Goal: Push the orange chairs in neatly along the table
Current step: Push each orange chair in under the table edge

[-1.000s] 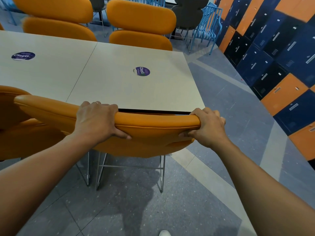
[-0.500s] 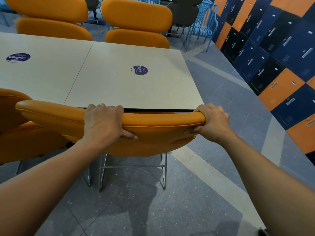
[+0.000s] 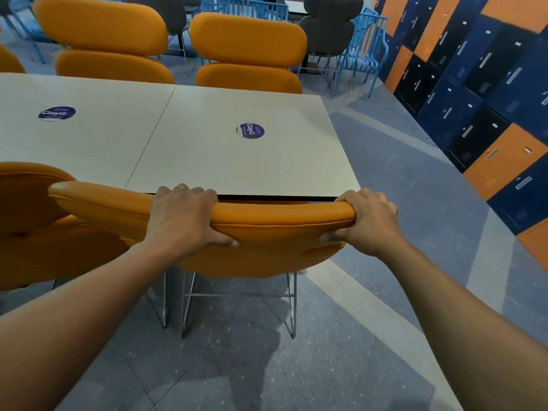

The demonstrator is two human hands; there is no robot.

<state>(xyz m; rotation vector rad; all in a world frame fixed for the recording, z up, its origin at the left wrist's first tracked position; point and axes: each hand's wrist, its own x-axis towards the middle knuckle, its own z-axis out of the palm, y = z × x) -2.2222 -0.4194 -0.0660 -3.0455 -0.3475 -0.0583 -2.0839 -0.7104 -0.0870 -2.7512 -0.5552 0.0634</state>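
Observation:
An orange padded chair (image 3: 275, 241) on thin metal legs stands at the near edge of the white table (image 3: 207, 155), its backrest top level with the table edge. My left hand (image 3: 184, 218) grips the middle of the backrest top, fingers over it. My right hand (image 3: 367, 221) clasps the backrest's right end. A second orange chair (image 3: 32, 223) stands beside it on the left, touching or nearly so. Two more orange chairs (image 3: 249, 51) (image 3: 106, 46) face me across the table, tucked against its far edge.
Blue and orange lockers (image 3: 480, 93) line the right wall beyond a strip of grey floor (image 3: 415, 173). Blue metal chairs (image 3: 358, 48) and a dark grey chair (image 3: 329, 25) stand at the back. Round purple stickers (image 3: 251, 131) lie on the table top.
The chair has slid a little to the right along the table edge with both hands still on its backrest. My view has tilted up slightly.

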